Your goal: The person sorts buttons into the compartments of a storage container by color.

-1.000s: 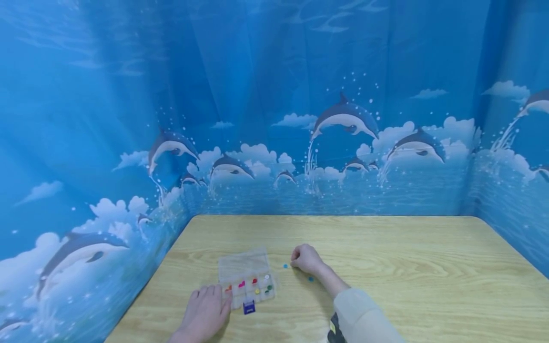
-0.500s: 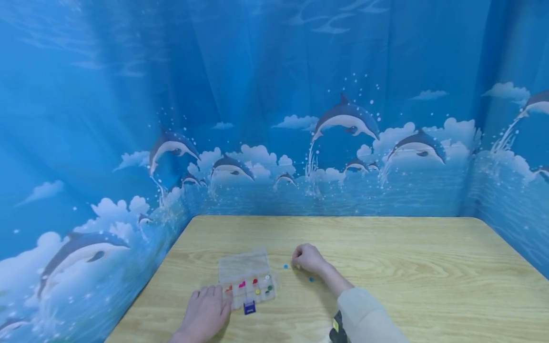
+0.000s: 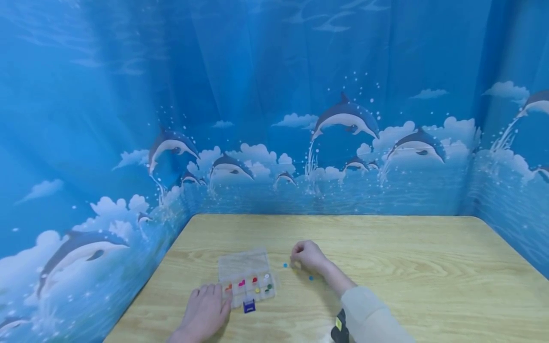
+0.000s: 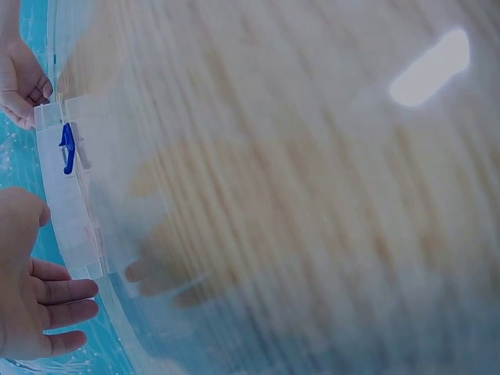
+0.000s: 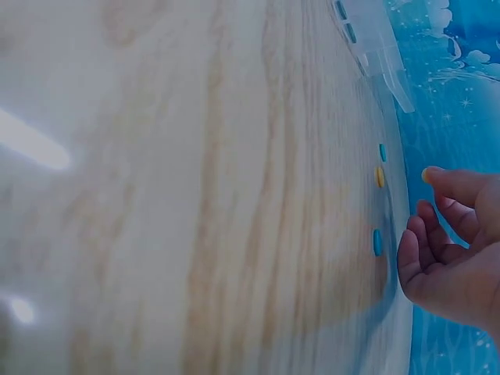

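Note:
My left hand (image 3: 203, 307) lies with extended fingers at the left edge of a clear compartment box (image 3: 243, 267), its thumb against the box. The lid is folded back, and the blue latch (image 3: 249, 306) faces me. Small button-like discs of several colours sit in the compartments, including a red disc (image 3: 255, 280) and a yellow disc (image 3: 257, 290). Right of the box, my right hand (image 3: 310, 257) is just above the table, pinching a small yellow button (image 5: 426, 176) at its fingertips. Below it on the table lie another yellow button (image 5: 380, 176) and two blue buttons, one nearer the box (image 3: 285, 265).
The second blue button (image 3: 311, 278) lies beside my right wrist. A black object with a yellow label (image 3: 339, 328) shows under my right sleeve (image 3: 371, 309). The wood-grain table (image 3: 407, 267) ends at a blue dolphin-print curtain (image 3: 274, 119).
My right hand has risen slightly from the table, and its forearm has shifted a little to the right. The left hand and the box stay in place.

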Action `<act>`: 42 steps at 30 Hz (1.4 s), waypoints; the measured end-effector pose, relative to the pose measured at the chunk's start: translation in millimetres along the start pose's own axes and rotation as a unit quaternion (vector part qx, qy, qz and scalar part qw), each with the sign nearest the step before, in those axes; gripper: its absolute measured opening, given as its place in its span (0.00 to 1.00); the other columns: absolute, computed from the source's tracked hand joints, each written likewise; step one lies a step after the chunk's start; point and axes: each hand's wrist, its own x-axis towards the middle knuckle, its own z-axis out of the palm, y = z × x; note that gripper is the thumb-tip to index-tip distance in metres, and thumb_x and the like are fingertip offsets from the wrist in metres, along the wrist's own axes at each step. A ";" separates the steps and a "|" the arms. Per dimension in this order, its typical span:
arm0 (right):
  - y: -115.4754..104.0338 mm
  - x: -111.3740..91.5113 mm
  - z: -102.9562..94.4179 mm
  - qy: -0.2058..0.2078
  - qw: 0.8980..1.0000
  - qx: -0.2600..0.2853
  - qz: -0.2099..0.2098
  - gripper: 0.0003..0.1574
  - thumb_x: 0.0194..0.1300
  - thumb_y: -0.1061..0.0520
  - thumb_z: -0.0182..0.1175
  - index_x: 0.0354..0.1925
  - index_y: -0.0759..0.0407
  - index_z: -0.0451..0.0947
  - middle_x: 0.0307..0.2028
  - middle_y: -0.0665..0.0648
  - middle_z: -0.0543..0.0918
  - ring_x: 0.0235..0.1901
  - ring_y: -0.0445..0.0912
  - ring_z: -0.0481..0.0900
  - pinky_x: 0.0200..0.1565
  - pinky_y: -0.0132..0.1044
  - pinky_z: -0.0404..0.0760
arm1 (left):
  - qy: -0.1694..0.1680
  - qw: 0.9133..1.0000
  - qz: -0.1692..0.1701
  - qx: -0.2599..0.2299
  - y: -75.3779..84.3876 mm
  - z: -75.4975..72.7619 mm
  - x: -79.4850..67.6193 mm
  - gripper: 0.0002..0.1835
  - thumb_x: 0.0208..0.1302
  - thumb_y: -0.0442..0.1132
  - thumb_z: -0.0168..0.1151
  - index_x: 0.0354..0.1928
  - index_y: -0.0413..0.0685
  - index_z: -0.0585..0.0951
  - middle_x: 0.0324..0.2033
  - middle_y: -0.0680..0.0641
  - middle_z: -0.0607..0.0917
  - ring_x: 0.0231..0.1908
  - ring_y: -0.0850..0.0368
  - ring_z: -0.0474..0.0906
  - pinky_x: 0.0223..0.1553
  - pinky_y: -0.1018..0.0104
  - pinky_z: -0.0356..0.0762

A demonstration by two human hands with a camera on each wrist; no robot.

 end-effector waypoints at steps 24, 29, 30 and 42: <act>-13.6 -6.6 -0.1 -0.015 1.000 -0.002 -0.014 0.03 0.58 0.61 0.60 0.30 0.62 0.77 0.28 0.51 0.78 0.33 0.44 0.73 0.39 0.39 0.73 | 0.013 1.000 0.008 0.005 -0.2 -1.5 -1.2 0.16 0.65 0.49 0.53 0.35 0.41 0.74 0.29 0.46 0.75 0.37 0.47 0.73 0.41 0.49 0.69; -17.9 -10.4 0.9 -0.018 0.999 0.006 -0.029 0.04 0.57 0.62 0.60 0.30 0.64 0.76 0.27 0.51 0.78 0.31 0.44 0.74 0.37 0.38 0.74 | 0.007 1.000 0.008 0.002 0.2 -1.6 -1.7 0.16 0.64 0.49 0.53 0.36 0.40 0.74 0.30 0.45 0.76 0.37 0.46 0.73 0.41 0.48 0.69; -18.5 -11.1 1.3 -0.020 0.999 0.009 -0.030 0.04 0.57 0.62 0.60 0.30 0.64 0.76 0.27 0.52 0.78 0.31 0.45 0.74 0.37 0.38 0.74 | 0.007 1.000 0.009 0.002 0.2 -1.5 -1.8 0.16 0.64 0.48 0.54 0.36 0.40 0.74 0.30 0.45 0.76 0.37 0.46 0.73 0.42 0.48 0.69; -24.4 -16.4 5.3 -0.050 0.997 0.043 -0.046 0.04 0.59 0.62 0.60 0.31 0.64 0.76 0.29 0.52 0.78 0.33 0.46 0.74 0.36 0.37 0.73 | 0.018 1.000 0.013 0.005 -0.6 0.3 -2.2 0.15 0.64 0.48 0.54 0.34 0.41 0.73 0.28 0.46 0.74 0.35 0.48 0.72 0.40 0.49 0.69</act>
